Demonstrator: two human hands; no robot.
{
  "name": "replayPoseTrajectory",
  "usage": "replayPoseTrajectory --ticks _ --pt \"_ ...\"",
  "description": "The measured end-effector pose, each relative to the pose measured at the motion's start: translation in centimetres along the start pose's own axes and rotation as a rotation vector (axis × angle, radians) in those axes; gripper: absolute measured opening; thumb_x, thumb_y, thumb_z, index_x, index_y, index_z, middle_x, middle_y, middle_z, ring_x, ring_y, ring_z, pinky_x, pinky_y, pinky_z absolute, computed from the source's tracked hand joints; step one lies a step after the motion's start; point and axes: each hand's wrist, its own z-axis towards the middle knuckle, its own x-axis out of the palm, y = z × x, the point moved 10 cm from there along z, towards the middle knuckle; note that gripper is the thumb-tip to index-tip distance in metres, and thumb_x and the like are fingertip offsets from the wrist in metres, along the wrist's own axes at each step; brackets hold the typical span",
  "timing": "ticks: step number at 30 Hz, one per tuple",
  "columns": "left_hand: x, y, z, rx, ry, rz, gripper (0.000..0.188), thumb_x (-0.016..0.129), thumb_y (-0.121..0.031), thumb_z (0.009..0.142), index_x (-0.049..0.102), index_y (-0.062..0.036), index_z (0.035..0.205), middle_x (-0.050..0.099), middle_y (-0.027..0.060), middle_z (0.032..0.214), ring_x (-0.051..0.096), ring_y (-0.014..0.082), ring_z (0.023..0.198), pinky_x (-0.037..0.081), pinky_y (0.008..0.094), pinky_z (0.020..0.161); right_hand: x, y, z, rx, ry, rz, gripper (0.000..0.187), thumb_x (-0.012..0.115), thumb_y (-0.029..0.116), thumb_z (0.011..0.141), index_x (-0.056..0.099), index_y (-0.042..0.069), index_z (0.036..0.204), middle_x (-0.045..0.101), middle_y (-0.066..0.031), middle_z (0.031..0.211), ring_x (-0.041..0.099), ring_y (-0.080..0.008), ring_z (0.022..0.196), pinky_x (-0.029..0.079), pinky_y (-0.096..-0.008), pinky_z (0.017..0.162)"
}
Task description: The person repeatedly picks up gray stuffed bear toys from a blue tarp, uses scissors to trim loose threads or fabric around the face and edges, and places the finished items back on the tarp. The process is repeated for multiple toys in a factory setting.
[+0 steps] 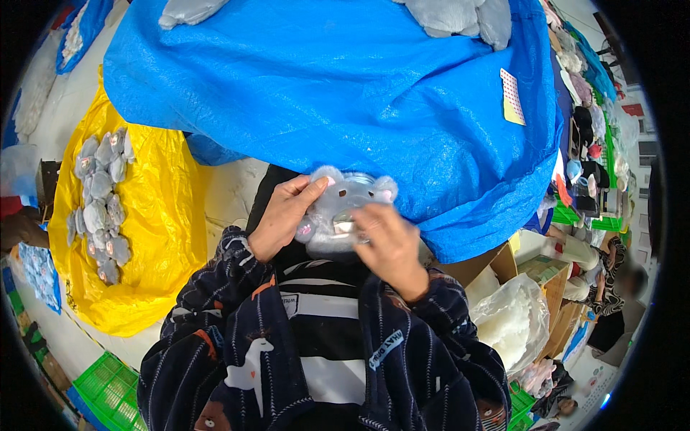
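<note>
A small grey plush animal (353,192) with rounded ears, two dark eyes and a pink mark on one paw is in front of my body, at the near edge of the blue sheet. My left hand (286,215) pinches it by the ear on its left side, thumb on top. Over its lower front is my right hand (388,243), fingers bent and smeared by motion; whether it grips anything does not show. A small pale patch (343,227) on the plush's front lies beside the right fingertips.
Grey plush pieces (453,16) lie on the far part of the blue sheet (316,86), with a dotted card (512,97) at right. A yellow bag (162,237) at left bears several grey plush toys (100,187). White stuffing (507,323) fills a clear bag at right; other people sit beyond.
</note>
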Motion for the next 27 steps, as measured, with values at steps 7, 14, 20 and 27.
replayPoseTrajectory --ticks 7,14,20,27 --pt "0.9 0.3 -0.2 -0.090 0.033 -0.134 0.026 0.059 -0.022 0.085 0.061 -0.0006 0.099 0.061 0.0036 0.090 0.056 0.0083 0.076 0.046 0.0229 0.064 4.1 1.3 1.3 -0.073 0.135 -0.195 0.034 0.066 0.006 0.059 0.058 0.007 0.092 0.054 -0.0034 0.089 0.059 -0.0208 0.071 0.047 -0.0309 0.054" --pt "-0.6 1.3 0.8 -0.106 0.002 -0.199 0.029 0.063 -0.024 0.082 0.060 0.0002 0.098 0.062 0.0063 0.089 0.059 0.0113 0.076 0.048 0.0242 0.064 4.5 0.2 -2.2 0.078 0.299 0.568 0.014 0.066 0.002 0.066 0.058 0.003 0.078 0.056 -0.0072 0.072 0.056 -0.0208 0.059 0.043 -0.0298 0.052" --pt "0.4 0.6 -0.2 -0.072 0.144 -0.182 0.038 0.060 -0.022 0.084 0.050 -0.0008 0.114 0.057 0.0063 0.104 0.054 0.0127 0.094 0.045 0.0263 0.079 0.0 -4.3 -3.8 0.405 0.060 0.405 0.017 0.067 0.004 0.072 0.061 0.001 0.088 0.054 -0.0102 0.069 0.053 -0.0164 0.062 0.042 -0.0264 0.056" --pt "-3.0 5.0 -4.1 0.119 0.156 0.385 0.035 0.062 -0.012 0.082 0.051 -0.0003 0.113 0.057 0.0025 0.100 0.052 0.0103 0.094 0.042 0.0257 0.084 -1.6 -6.1 -4.4 0.489 -0.057 0.234 0.020 0.068 0.005 0.071 0.061 -0.001 0.089 0.057 -0.0136 0.071 0.058 -0.0237 0.062 0.045 -0.0289 0.055"
